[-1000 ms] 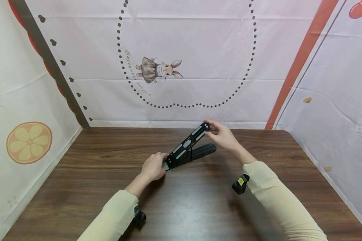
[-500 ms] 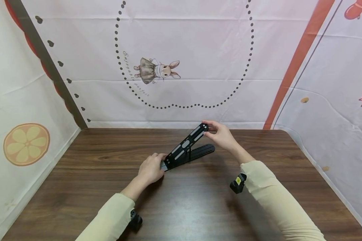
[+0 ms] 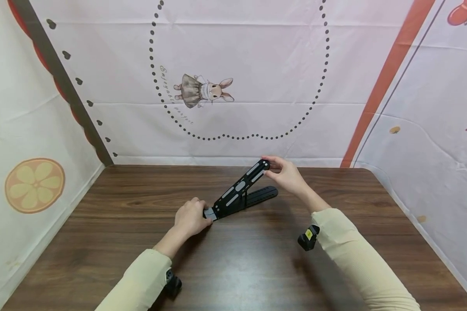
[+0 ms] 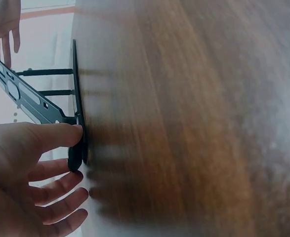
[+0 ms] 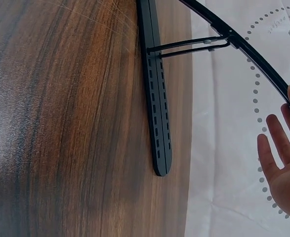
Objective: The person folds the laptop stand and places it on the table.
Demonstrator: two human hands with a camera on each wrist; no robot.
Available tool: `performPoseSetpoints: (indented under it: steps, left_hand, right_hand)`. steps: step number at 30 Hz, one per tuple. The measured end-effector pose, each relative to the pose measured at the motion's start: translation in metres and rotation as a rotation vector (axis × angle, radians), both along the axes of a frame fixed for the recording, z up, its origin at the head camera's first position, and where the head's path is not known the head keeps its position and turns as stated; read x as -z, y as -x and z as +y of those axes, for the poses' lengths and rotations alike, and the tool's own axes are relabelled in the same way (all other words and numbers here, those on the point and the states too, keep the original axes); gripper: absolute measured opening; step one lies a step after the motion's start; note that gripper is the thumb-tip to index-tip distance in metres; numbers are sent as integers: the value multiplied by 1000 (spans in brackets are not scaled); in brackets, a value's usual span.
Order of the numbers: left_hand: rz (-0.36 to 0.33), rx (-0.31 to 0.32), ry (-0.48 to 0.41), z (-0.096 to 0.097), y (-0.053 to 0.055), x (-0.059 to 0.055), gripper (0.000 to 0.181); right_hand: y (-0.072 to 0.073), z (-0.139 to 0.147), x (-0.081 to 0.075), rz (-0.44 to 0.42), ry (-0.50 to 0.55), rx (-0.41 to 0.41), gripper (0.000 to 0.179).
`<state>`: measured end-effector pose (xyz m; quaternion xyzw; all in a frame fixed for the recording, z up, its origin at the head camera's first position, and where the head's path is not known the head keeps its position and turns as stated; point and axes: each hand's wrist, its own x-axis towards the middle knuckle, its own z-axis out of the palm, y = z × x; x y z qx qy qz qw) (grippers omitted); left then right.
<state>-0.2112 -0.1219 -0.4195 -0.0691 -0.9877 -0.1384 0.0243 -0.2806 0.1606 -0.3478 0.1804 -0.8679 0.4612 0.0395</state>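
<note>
A black folding laptop stand [image 3: 240, 186] stands partly unfolded on the table, its slotted base [image 5: 157, 123] lying flat and its upper arm raised at an angle. Thin wire struts [image 5: 194, 47] prop the arm above the base. At the hinge end, my left hand [image 3: 190, 217] holds the stand between thumb and fingers; a grey end piece [image 3: 209, 214] shows beside the fingertips. My right hand [image 3: 289, 175] pinches the tip of the raised arm between thumb and fingers. In the right wrist view, the other fingers [image 5: 270, 155] of that hand are spread away from the stand.
The brown wood-grain table [image 3: 101, 242] ends at a white printed cloth [image 3: 257, 65] hanging behind it. More cloth hangs along the left and right sides. Each wrist carries a small black camera, such as the right wrist camera [image 3: 308, 237].
My left hand has slid a little to the left along the hinge end, uncovering more of the grey piece. The right hand and the stand stay about where they were.
</note>
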Motion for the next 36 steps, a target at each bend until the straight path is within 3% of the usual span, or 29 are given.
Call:
performPoseSetpoints:
  steps: [8, 24, 36]
  left_hand:
    - [-17, 4, -2, -3, 1, -2, 37]
    - [-47, -35, -12, -15, 12, -4, 36]
    - [-55, -50, -28, -20, 20, -3, 36]
  right_hand:
    - [-2, -1, 2, 17, -15, 12, 46]
    - [-3, -5, 1, 70, -15, -11, 41]
    - [-8, -9, 0, 58, 12, -18, 39]
